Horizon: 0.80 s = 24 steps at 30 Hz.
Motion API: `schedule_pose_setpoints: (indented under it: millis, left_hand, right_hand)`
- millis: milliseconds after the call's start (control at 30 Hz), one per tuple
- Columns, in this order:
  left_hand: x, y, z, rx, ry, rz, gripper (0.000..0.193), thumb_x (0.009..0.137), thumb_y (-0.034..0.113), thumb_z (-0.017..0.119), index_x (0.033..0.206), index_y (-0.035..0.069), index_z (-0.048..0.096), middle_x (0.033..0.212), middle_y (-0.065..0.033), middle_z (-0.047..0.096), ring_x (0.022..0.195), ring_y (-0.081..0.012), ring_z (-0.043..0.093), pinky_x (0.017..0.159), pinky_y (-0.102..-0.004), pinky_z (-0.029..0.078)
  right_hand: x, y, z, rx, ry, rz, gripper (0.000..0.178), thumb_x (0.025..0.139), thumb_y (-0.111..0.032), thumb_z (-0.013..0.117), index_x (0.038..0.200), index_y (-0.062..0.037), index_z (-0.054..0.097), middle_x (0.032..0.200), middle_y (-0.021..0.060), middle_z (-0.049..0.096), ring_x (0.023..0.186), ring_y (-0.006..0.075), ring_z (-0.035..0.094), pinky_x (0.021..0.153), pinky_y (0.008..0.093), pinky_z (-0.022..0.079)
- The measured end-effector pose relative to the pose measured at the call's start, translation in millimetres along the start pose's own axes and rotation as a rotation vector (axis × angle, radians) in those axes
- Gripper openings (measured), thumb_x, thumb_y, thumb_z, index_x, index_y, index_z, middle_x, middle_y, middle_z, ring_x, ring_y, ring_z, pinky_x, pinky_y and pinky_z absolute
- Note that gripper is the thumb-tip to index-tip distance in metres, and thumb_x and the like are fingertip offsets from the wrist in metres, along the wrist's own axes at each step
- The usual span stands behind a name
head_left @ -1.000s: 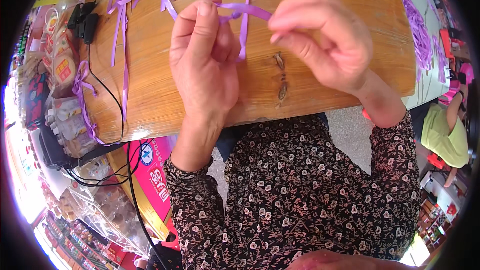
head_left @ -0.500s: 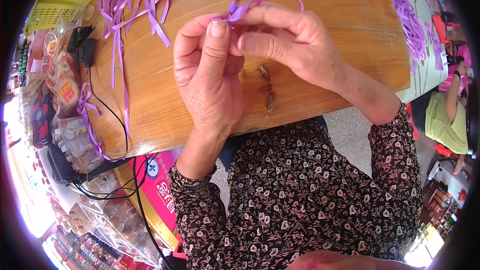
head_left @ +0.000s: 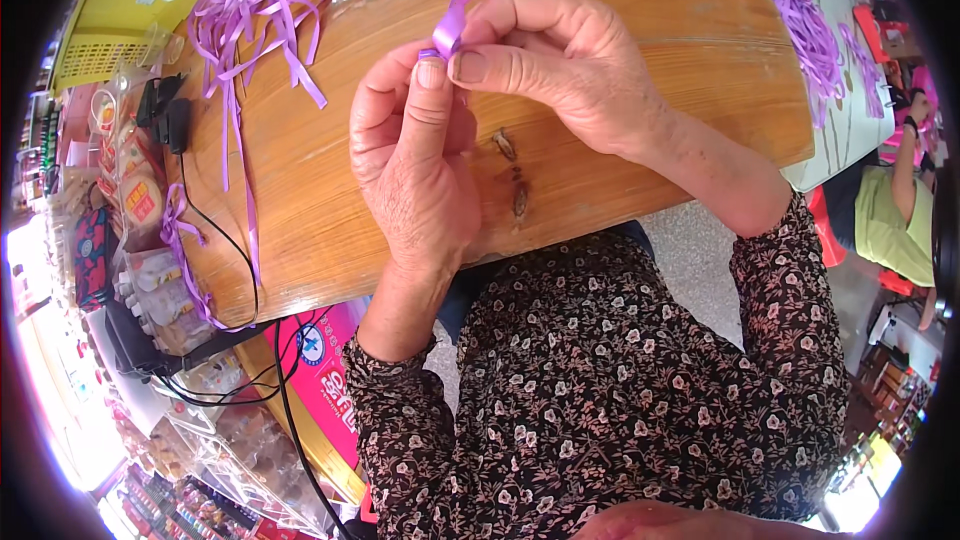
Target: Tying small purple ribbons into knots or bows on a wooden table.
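Observation:
A narrow purple ribbon (head_left: 449,32) is bent into a small loop between my two hands, above the wooden table. My left hand (head_left: 425,140) pinches its lower end between thumb and fingertips. Thumb and forefinger of my right hand (head_left: 570,65) close on the ribbon just above that spot. From there the ribbon arcs over the right forefinger, and its free end passes behind the right hand. My fingers partly hide the folded part at the left thumb tip.
Loose purple ribbons (head_left: 265,15) are heaped at the table's far left. More ribbon bundles (head_left: 800,25) lie on a white marbled surface at right. A yellow basket (head_left: 100,58), black cables (head_left: 215,225) and clear bags (head_left: 140,190) flank the left edge. Another person (head_left: 893,220) is at far right.
The ribbon, earlier a twisted knot-like bit at the fingertips, now shows a wider loop standing up. My right hand has shifted slightly left and up, its thumb now against the ribbon.

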<state>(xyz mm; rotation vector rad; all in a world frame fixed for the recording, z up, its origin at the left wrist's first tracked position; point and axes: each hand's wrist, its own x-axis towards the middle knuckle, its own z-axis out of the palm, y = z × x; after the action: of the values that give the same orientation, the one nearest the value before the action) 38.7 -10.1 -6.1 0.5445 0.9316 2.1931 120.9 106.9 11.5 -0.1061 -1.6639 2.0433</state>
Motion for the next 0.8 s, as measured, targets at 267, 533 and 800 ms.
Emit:
schedule_pose_setpoints:
  millis: [267, 533, 800]
  left_hand:
    - [3.3, 2.9, 2.5, 0.058, 0.125, 0.022, 0.012, 0.089, 0.008, 0.060, 0.099, 0.002, 0.061, 0.075, 0.0025, 0.057, 0.058, -0.0022, 0.041, 0.049, -0.0162, 0.030]
    - [1.6, 0.8, -3.2, 0.032, 0.105, -0.061, 0.014, 0.090, 0.007, 0.059, 0.102, 0.001, 0.061, 0.075, 0.0030, 0.056, 0.058, -0.0023, 0.040, 0.048, -0.0164, 0.029]
    - [0.7, -1.4, -2.1, 0.052, 0.045, -0.016, 0.015, 0.089, 0.007, 0.061, 0.103, 0.001, 0.061, 0.077, 0.0026, 0.057, 0.059, -0.0023, 0.042, 0.049, -0.0161, 0.031]
  right_hand:
    - [-1.4, 1.1, 3.9, 0.023, -0.041, 0.163, 0.011, 0.085, -0.004, 0.064, 0.093, -0.0001, 0.060, 0.091, 0.0016, 0.061, 0.090, 0.0075, 0.057, 0.082, 0.0213, 0.047]
    - [3.0, 7.1, -0.9, 0.003, 0.032, 0.082, 0.012, 0.083, -0.002, 0.065, 0.094, -0.0010, 0.060, 0.095, 0.0023, 0.060, 0.092, 0.0098, 0.058, 0.086, 0.0242, 0.047]
    - [5.0, 12.5, -5.7, 0.098, 0.025, 0.095, 0.013, 0.086, -0.002, 0.061, 0.099, -0.0012, 0.059, 0.098, 0.0034, 0.061, 0.093, 0.0123, 0.059, 0.086, 0.0253, 0.048]
